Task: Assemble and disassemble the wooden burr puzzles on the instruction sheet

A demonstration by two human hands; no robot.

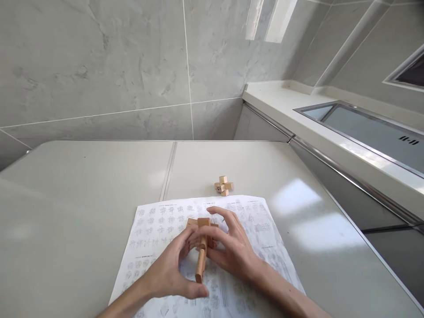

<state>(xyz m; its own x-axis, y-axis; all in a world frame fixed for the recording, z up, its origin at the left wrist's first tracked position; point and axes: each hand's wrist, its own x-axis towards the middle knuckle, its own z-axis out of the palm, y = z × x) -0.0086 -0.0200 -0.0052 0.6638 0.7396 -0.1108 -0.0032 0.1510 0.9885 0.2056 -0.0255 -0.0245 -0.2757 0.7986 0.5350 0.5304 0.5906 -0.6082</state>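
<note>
A partly built wooden puzzle [202, 247] of light brown notched bars is held over a printed instruction sheet [159, 229]. My left hand [172, 269] grips it from the left, thumb lying near the lower end of a long bar that points toward me. My right hand [232, 247] closes on the puzzle's upper part from the right, fingers curled over the crossing pieces. A small finished wooden cross puzzle [224, 186] rests on the table just beyond the sheet, apart from both hands.
The sheet lies on a pale grey table [82, 198] with a seam down its middle, set against a grey tiled wall [132, 66]. To the right a white counter [285, 101] carries a sunken steel sink [371, 132].
</note>
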